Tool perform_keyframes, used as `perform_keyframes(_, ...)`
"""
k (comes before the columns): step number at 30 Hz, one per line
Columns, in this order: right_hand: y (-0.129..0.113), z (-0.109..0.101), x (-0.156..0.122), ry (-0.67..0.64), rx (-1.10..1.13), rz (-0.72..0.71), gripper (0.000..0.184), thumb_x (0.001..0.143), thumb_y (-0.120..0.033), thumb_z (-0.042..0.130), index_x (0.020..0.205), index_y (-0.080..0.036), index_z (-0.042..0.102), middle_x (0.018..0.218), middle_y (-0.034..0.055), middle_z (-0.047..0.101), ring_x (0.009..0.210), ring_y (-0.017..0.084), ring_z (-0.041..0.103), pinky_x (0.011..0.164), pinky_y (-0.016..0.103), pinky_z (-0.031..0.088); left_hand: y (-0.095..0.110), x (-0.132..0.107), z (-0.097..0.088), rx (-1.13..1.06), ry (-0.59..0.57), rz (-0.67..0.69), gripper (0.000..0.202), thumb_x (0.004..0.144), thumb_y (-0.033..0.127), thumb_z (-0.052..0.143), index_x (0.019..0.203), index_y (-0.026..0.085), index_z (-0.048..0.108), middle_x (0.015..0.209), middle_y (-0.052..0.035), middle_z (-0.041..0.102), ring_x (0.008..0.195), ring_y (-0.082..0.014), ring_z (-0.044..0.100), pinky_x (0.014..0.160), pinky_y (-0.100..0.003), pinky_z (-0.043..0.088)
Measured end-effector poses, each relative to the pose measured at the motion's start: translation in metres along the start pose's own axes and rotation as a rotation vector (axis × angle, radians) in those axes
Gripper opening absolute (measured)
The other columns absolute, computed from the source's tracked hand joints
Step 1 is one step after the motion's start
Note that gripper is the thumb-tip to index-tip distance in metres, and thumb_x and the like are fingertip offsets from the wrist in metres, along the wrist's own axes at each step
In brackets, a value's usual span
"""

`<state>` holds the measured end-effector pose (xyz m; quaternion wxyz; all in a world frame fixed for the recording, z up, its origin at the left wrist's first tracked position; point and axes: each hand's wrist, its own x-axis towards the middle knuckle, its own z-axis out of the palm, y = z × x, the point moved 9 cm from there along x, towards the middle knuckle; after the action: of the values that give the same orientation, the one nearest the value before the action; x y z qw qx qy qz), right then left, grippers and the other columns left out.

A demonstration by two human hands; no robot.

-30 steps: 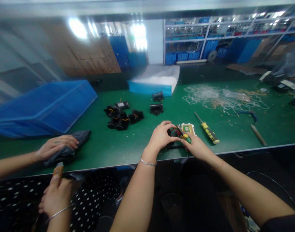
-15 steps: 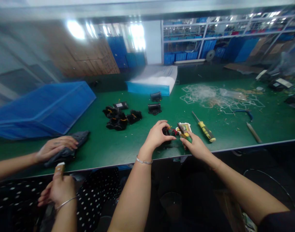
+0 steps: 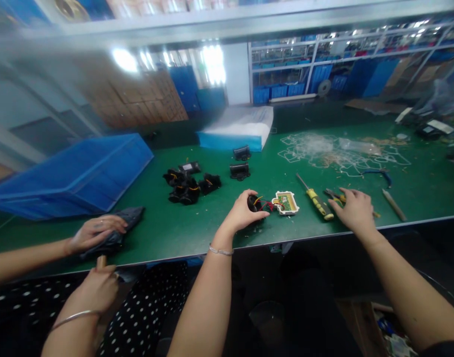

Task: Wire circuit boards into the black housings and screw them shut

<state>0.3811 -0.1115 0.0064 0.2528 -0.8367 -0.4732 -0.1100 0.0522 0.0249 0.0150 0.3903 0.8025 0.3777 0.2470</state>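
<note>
Flat green surface [image 3: 167,225], mid-frame; left hand [image 3: 238,218], centre, and right hand [image 3: 357,214], centre right; black rounded housing [image 3: 252,203] held in the left grip; white rectangular case [image 3: 288,213] wired to it; yellow-handled metal pliers [image 3: 340,199] under the right grip, closure indeterminable.

A pale wall [image 3: 237,74] separates bright light [image 3: 214,64] from shelving [image 3: 282,68].

This was a factory workshop, prob. an electronics assy. area: a long green workbench [image 3: 156,228] carried a screwdriver [image 3: 319,204], pliers [image 3: 335,196] & an open white case w/ PCB [image 3: 285,200]; a big blue bin [image 3: 74,171] stood nearby, metal racking [image 3: 282,68] w/ blue crates [image 3: 279,91] filled the b/g, & a co-worker's hand [image 3: 100,230] shared the bench.
</note>
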Motion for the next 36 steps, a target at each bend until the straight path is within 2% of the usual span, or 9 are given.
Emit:
perform_keyframes(3,-0.062,-0.003,-0.005,-0.019,0.141,-0.252,0.062,0.083,-0.054,0.052,0.131,-0.015,0.049,0.133,0.0191,0.046,0.125,0.033,0.039,0.102,0.049,0.032,-0.004,0.001,0.002,-0.014,0.005,0.004,0.084,0.053,0.047,0.082,0.123,0.022,0.041,0.123,-0.0107,0.050,0.111,-0.0251,0.053,0.100,-0.044,0.041)
perform_keyframes(6,-0.143,0.017,-0.018,-0.237,0.244,-0.542,0.065,0.079,-0.058,0.056,0.131,-0.019,0.050,0.139,0.0142,0.044,0.131,0.029,0.034,0.108,0.045,0.028,-0.001,0.003,0.004,-0.060,0.011,0.058,0.083,0.056,0.037,0.082,0.124,0.022,0.037,0.121,-0.0099,0.051,0.112,-0.0227,0.052,0.101,-0.041,0.040)
perform_keyframes(10,-0.201,0.050,-0.031,-0.368,0.187,-0.652,0.070,0.075,-0.056,0.061,0.133,-0.019,0.047,0.140,0.0146,0.044,0.136,0.032,0.027,0.109,0.055,0.020,0.005,0.002,0.002,-0.118,-0.022,0.123,0.076,0.061,0.021,0.073,0.125,0.021,0.033,0.122,-0.0089,0.050,0.112,-0.0187,0.053,0.101,-0.034,0.041)
perform_keyframes(14,-0.203,0.060,-0.034,-0.361,0.116,-0.631,0.033,0.082,-0.027,0.054,0.114,-0.021,0.060,0.118,0.0108,0.060,0.123,0.027,0.043,0.108,0.055,0.019,0.003,0.001,-0.009,-0.028,-0.026,0.086,0.072,0.060,0.016,0.069,0.125,0.020,0.038,0.121,-0.0071,0.052,0.105,-0.0179,0.056,0.096,-0.033,0.044)
perform_keyframes(17,-0.190,0.051,-0.031,-0.299,0.072,-0.649,0.027,0.079,-0.017,0.054,0.104,-0.024,0.063,0.111,0.0084,0.062,0.121,0.026,0.043,0.109,0.054,0.015,0.001,0.002,-0.009,0.027,-0.074,0.065,0.066,0.059,0.015,0.067,0.120,0.020,0.043,0.113,-0.0042,0.056,0.093,-0.0161,0.058,0.089,-0.032,0.047)
perform_keyframes(25,-0.173,0.042,-0.025,-0.214,-0.015,-0.579,0.038,0.076,-0.018,0.056,0.114,-0.017,0.061,0.121,0.0146,0.057,0.133,0.033,0.031,0.109,0.059,0.011,0.005,0.006,0.001,-0.001,-0.087,0.113,0.067,0.060,0.011,0.063,0.123,0.020,0.043,0.127,-0.0069,0.050,0.109,-0.0183,0.055,0.099,-0.032,0.043)
perform_keyframes(28,-0.196,0.032,-0.033,-0.237,0.062,-0.575,0.060,0.068,-0.017,0.061,0.126,-0.005,0.053,0.138,0.0226,0.043,0.138,0.037,0.019,0.111,0.055,0.016,0.009,0.006,0.002,-0.004,-0.094,0.150,0.066,0.060,0.008,0.060,0.123,0.019,0.043,0.135,-0.0079,0.045,0.119,-0.0191,0.049,0.106,-0.033,0.037)
perform_keyframes(31,-0.235,0.031,-0.047,-0.362,0.340,-0.638,0.069,0.072,-0.016,0.055,0.138,-0.006,0.040,0.143,0.0179,0.040,0.135,0.028,0.031,0.110,0.041,0.029,0.012,0.008,0.002,-0.015,-0.102,0.188,0.068,0.060,0.006,0.059,0.125,0.018,0.042,0.136,-0.0089,0.046,0.126,-0.0202,0.045,0.110,-0.034,0.031)
perform_keyframes(36,-0.236,0.058,-0.046,-0.348,0.490,-0.221,0.050,0.088,-0.020,0.041,0.136,-0.006,0.041,0.129,0.0193,0.054,0.117,0.025,0.053,0.099,0.037,0.040,0.005,0.012,0.002,-0.116,-0.107,0.179,0.071,0.061,0.004,0.057,0.128,0.019,0.039,0.137,-0.0090,0.046,0.128,-0.0208,0.043,0.111,-0.036,0.030)
